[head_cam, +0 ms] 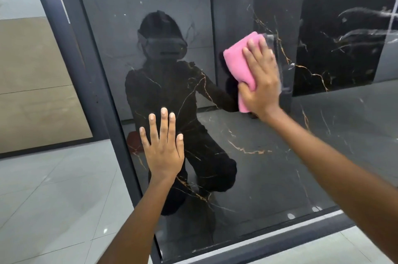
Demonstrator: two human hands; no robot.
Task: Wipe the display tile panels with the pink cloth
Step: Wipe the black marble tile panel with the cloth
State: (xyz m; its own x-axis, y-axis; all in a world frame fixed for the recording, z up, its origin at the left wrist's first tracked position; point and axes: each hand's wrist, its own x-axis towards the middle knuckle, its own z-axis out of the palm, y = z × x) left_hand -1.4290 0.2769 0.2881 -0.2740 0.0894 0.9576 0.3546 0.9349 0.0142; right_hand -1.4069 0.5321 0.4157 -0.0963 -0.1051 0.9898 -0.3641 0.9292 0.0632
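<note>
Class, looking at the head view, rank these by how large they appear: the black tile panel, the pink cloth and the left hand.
1. black tile panel, by far the largest.
2 and 3. pink cloth and left hand: they look alike, and the right hand covers part of the cloth, so I won't rank them.

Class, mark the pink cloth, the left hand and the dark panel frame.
pink cloth [239, 63], head view, on its bare fold.
left hand [164, 151], head view, on its back.
dark panel frame [97, 82], head view, on its left upright.
</note>
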